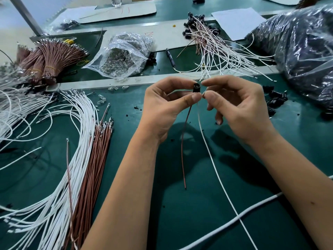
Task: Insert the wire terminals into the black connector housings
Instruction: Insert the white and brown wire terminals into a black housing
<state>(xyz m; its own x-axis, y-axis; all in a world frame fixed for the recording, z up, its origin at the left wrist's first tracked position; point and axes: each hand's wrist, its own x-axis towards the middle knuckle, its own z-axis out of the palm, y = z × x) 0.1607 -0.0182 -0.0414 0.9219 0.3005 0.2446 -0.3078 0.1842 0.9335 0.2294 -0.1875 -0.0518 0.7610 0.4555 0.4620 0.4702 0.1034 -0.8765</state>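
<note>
Pinching a small black round plastic connector housing (195, 88) above the green bench (180, 204), the left hand (165, 105) steadies it, brown wire (183, 141) apparently seated, while the right hand (239, 105) grasps the white wire (212, 159), many loose wires lying unassembled left.

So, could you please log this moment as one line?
left hand: holds black housing | right hand: pinching white wire | brown wire: hanging

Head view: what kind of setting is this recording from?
Likely a wire-harness assembly bench in a workshop or factory: bundles of white wires and brown wires on a green mat, a clear bag of small parts, and finished assemblies piled behind.
</note>
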